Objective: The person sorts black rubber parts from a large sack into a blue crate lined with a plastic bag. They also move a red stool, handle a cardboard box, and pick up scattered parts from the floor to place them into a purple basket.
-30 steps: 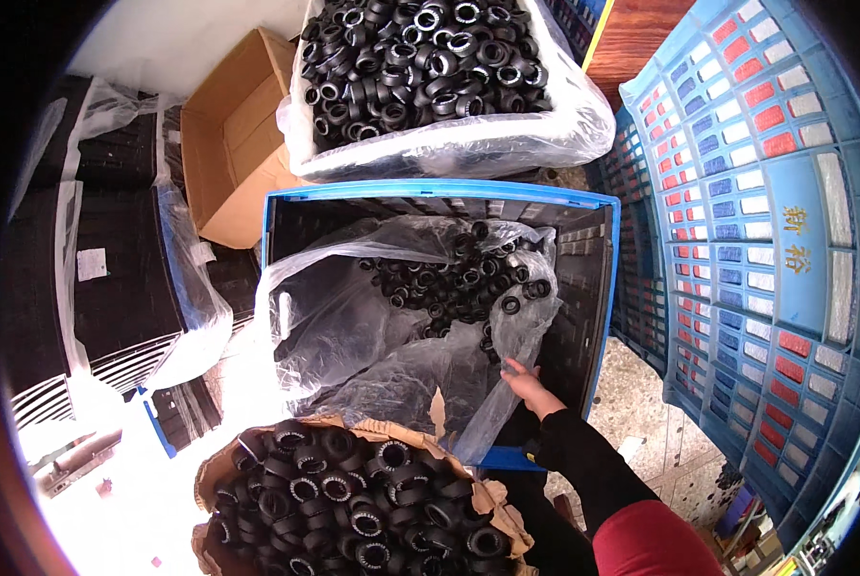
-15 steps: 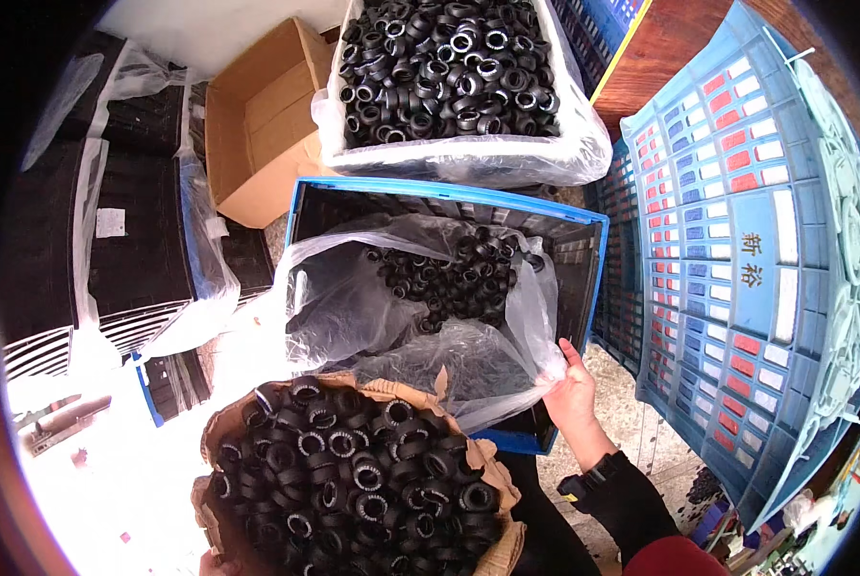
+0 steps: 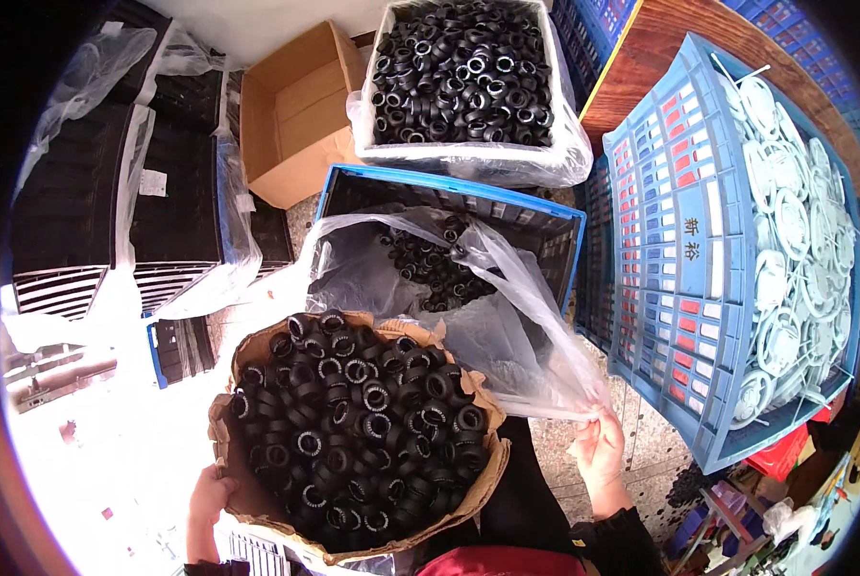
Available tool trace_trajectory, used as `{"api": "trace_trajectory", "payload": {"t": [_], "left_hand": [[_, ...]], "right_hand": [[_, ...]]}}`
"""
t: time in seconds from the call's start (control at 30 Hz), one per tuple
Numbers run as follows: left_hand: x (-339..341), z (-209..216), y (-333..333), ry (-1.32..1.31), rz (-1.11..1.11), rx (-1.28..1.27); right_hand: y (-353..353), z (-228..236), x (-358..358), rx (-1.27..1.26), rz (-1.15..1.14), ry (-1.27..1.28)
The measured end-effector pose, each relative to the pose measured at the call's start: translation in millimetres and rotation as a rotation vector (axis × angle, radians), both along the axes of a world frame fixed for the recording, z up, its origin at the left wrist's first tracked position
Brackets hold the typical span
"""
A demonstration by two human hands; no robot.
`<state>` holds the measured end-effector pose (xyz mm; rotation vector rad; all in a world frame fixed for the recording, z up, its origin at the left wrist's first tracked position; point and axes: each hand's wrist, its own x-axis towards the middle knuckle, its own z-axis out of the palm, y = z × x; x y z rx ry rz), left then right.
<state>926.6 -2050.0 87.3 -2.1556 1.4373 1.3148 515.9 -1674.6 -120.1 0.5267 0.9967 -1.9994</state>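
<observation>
A cardboard box (image 3: 495, 477) with torn, ragged edges stands close to my body, heaped with black ribbed rings (image 3: 363, 432). My left hand (image 3: 213, 495) grips its left side, the fingers partly hidden by the cardboard. Beyond it is a black crate with a blue rim (image 3: 449, 182), lined with a clear plastic bag (image 3: 507, 350). A smaller pile of the same rings (image 3: 430, 269) lies inside the bag. My right hand (image 3: 600, 449) pinches the bag's edge, drawn out over the crate's right front corner.
At the back is a white bin (image 3: 468, 152) full of black rings, with an open cardboard carton (image 3: 300, 106) beside it. Blue crates (image 3: 660, 278) holding pale green moulded parts stand on the right. Black crates with plastic film (image 3: 74, 202) are stacked left.
My right hand has pulled the bag's edge toward me and to the right, stretching it outside the crate. The view has shifted, and my left hand now shows more fully on the box.
</observation>
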Motion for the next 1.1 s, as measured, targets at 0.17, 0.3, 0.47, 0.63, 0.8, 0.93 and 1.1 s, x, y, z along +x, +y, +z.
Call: {"api": "trace_trajectory", "payload": {"t": [0.17, 0.3, 0.47, 0.63, 0.8, 0.93, 1.1], "left_hand": [[2.0, 0.6, -2.3, -0.026, -0.052, 0.042], [-1.2, 1.7, -4.0, -0.007, -0.076, 0.062], [1.7, 4.7, -2.4, 0.024, -0.093, 0.054], [-10.0, 15.2, -3.0, 0.015, -0.124, 0.021], [0.4, 5.6, -1.9, -0.048, -0.262, 0.0], [-9.4, 14.1, 2.2, -0.009, -0.097, 0.03], [-5.1, 11.1, 2.3, -0.039, -0.167, 0.048]], "right_hand": [[-22.7, 32.3, -8.6, 0.3, 0.259, -0.071], [-6.6, 14.2, -18.7, 0.75, 0.702, 0.089], [-53.8, 59.3, -36.8, 0.361, 0.076, 0.464], [-20.5, 67.1, -35.0, -0.417, 0.092, 0.026], [68.3, 18.1, -15.8, 0.563, 0.251, 0.155], [80.3, 13.5, -28.3, 0.645, 0.028, 0.203], [39.7, 50.7, -40.6, 0.182, 0.03, 0.363]]}}
